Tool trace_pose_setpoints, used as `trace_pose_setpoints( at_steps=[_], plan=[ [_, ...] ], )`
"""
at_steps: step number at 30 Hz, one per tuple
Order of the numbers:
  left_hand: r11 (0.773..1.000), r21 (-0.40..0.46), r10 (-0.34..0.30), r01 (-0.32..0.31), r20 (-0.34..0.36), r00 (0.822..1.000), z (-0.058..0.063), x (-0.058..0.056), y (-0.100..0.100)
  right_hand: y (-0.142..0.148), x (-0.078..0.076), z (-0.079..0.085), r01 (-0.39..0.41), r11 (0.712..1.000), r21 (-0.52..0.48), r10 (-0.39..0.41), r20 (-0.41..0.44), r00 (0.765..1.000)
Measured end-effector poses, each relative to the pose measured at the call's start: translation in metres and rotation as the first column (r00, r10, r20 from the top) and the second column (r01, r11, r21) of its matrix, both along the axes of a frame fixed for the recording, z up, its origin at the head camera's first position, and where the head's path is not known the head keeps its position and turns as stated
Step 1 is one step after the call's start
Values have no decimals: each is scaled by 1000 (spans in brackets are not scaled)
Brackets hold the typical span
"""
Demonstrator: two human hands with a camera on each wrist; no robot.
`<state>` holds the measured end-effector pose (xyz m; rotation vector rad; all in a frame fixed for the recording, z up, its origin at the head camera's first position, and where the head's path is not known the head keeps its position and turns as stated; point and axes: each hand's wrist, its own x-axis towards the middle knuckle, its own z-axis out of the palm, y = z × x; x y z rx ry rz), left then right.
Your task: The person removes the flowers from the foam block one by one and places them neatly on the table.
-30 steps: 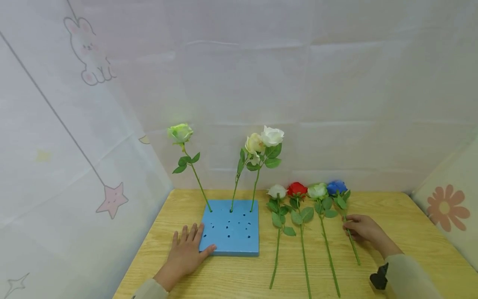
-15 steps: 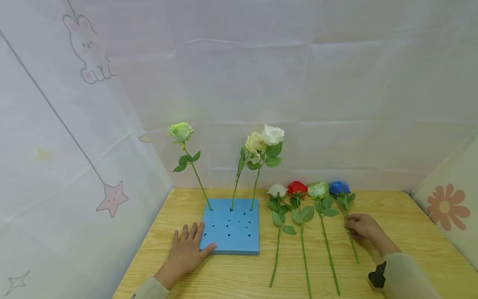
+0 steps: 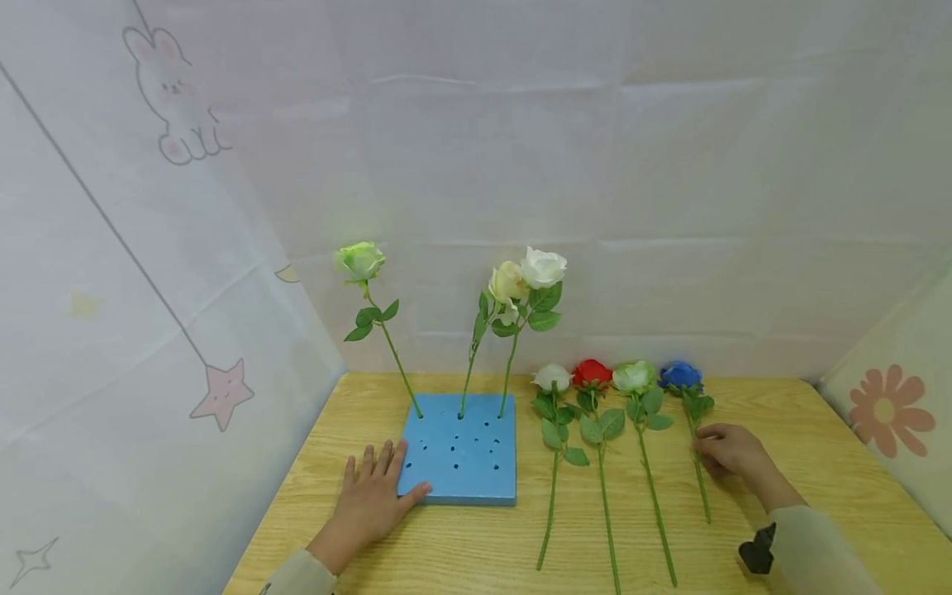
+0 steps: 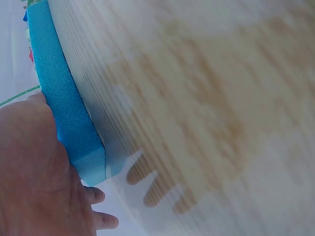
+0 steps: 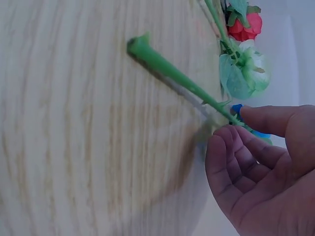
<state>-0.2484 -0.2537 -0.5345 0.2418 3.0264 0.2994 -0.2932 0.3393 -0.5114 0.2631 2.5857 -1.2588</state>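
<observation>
My left hand (image 3: 370, 500) lies with spread fingers at the left side of a blue foam block (image 3: 457, 487), thumb over its front left corner; in the left wrist view the palm is against the foam block (image 4: 64, 93). My right hand (image 3: 732, 454) holds the stem of a blue rose (image 3: 680, 375) lying on the table at the right. In the right wrist view the green stem (image 5: 172, 73) runs between thumb and curled fingers, its cut end toward the camera. The blue bloom is mostly hidden there behind the thumb.
A green rose (image 3: 360, 261), a cream rose (image 3: 507, 283) and a white rose (image 3: 544, 268) stand in the block's back holes. On the wooden table (image 3: 476, 549) lie another white rose (image 3: 552, 378), a red rose (image 3: 592, 374) and a pale green rose (image 3: 634, 377). A white printed curtain hangs behind.
The blue rose has shifted slightly right, away from the pale green rose, its bloom swinging right and its stem end slightly left. My right hand moved a little right; the left hand stayed put.
</observation>
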Motion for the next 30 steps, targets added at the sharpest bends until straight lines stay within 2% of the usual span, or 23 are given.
trace_pose_setpoints(
  at_steps=[3, 6, 13, 24, 30],
  plan=[
    [1000, -1, 1, -1, 6, 1000, 0, 0, 0, -2, 1, 5, -11, 998, 68, 14, -45, 999],
    [1000, 1, 0, 0, 12, 1000, 1, 0, 0, -5, 1, 10, -28, 995, 93, 36, -82, 996],
    [1000, -4, -3, 3, 15, 1000, 0, -1, -1, -24, 3, 15, -37, 999, -39, 32, -121, 992],
    [1000, -6, -2, 2, 9, 1000, 1, -2, 0, -61, 6, 30, -80, 989, -125, 57, -177, 983],
    [1000, -13, 3, -3, 11, 1000, 0, -1, -1, -76, 4, 32, -96, 985, -142, 66, -198, 978]
  ],
)
